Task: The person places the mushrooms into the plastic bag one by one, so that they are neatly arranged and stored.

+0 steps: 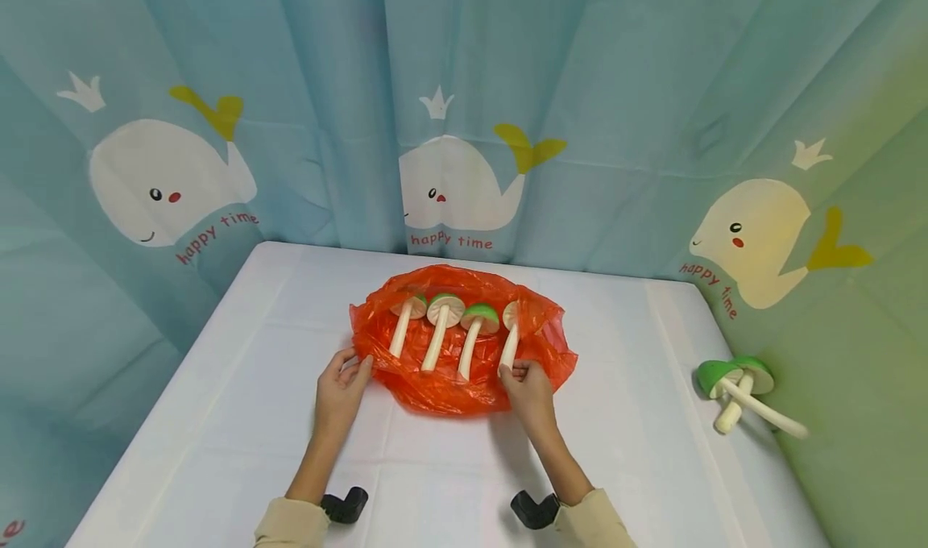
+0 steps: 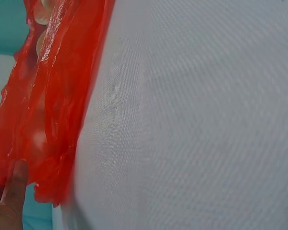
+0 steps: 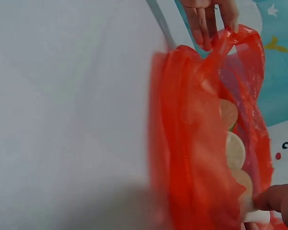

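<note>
A red plastic bag (image 1: 442, 399) lies spread with its mouth open on the white table. Side by side in it are several mushrooms with green caps and pale stems, among them one mushroom (image 1: 438, 334) near the middle. My left hand (image 1: 341, 391) pinches the bag's left edge between thumb and fingers, lifting it a little in the right wrist view. At the bag's right side, my right hand (image 1: 532, 395) pinches the lower stem of the rightmost mushroom (image 1: 511, 342). Part of that mushroom's cap is hidden behind a red fold.
Two more green-capped mushrooms (image 1: 739, 387) lie crossed at the table's right edge. Behind the white table (image 1: 239, 419) hangs a blue curtain (image 1: 326, 113) printed with whales. A black strap piece (image 1: 346, 506) sits by each wrist.
</note>
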Motion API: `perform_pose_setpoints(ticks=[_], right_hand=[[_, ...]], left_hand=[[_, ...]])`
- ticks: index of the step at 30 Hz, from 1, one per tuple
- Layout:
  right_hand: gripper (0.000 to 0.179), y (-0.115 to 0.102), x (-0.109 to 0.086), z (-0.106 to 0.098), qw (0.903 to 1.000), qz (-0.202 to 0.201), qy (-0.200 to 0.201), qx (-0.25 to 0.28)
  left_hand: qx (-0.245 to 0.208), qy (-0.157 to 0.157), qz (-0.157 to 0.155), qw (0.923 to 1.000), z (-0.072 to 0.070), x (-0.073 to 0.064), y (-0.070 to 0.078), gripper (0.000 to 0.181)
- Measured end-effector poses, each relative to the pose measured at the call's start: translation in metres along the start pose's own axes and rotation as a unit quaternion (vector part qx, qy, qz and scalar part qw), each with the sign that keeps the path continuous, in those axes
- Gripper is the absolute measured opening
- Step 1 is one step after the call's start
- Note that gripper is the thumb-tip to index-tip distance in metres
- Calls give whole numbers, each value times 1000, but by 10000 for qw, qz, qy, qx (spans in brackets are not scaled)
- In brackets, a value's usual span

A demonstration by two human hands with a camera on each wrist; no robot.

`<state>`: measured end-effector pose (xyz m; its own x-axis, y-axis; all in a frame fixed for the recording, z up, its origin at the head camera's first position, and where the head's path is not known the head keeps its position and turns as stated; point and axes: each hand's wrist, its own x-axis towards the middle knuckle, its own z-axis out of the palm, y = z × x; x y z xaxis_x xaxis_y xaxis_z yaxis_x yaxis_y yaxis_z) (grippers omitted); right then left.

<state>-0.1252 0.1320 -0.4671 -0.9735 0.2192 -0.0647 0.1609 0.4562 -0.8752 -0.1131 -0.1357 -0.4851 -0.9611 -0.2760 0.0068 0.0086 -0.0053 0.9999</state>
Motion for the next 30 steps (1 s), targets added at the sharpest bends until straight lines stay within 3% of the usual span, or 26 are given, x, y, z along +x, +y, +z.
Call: perform_pose_setpoints(ticks=[5,13,26,30], right_hand=[[27,6,0,3,9996,231,-112,-121],[29,12,0,4,9977,204,-365,-536],[26,14,0,3,9809,124,-1149,-1562],[26,16,-1,3,9794,165,-1193,-1621]], left_hand=[[71,29,-6,10000,-1,-1,1,35],[111,120,118,9998,-3,-1,5,32],[-142,231,334,9991,-4,-3,6,26],[-195,217,350,9990,-5,-8,17,24]])
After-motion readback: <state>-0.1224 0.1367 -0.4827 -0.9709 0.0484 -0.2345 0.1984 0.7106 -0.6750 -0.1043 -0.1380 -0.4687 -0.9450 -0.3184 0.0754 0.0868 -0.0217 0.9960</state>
